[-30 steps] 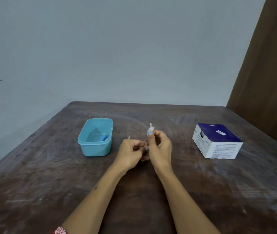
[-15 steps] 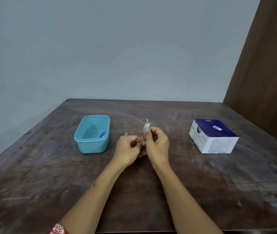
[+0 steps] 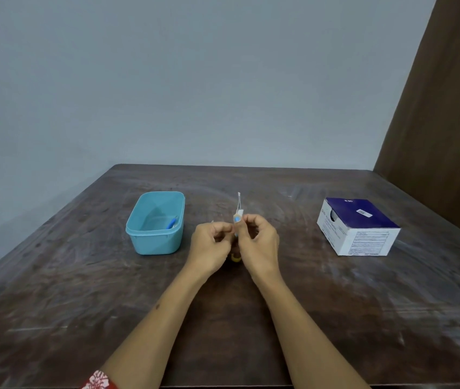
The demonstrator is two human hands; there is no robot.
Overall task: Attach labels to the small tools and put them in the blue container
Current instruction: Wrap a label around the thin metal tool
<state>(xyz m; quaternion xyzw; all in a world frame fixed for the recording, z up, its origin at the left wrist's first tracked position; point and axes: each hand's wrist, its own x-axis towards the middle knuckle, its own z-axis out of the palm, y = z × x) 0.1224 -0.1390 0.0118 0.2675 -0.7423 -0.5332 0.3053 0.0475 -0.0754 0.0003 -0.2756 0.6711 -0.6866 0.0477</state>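
Over the middle of the table my right hand [image 3: 258, 242] pinches a small tool [image 3: 238, 214], a thin white stick with a blue part, held upright. My left hand [image 3: 209, 245] is closed right beside it, its fingertips at the tool's lower part; what they pinch is too small to tell. A small yellowish object [image 3: 235, 258] shows on the table between my wrists. The blue container [image 3: 154, 242] stands to the left of my hands, with one small blue tool [image 3: 172, 223] lying inside.
A white and dark blue cardboard box [image 3: 359, 228] sits on the right side of the dark wooden table [image 3: 83, 304]. A grey wall runs behind, and a brown panel rises at the far right.
Both hands stay together at the table's middle, fingers working at the small tool. The tool now stands a bit more upright and taller above my fingers. The camera shifted slightly.
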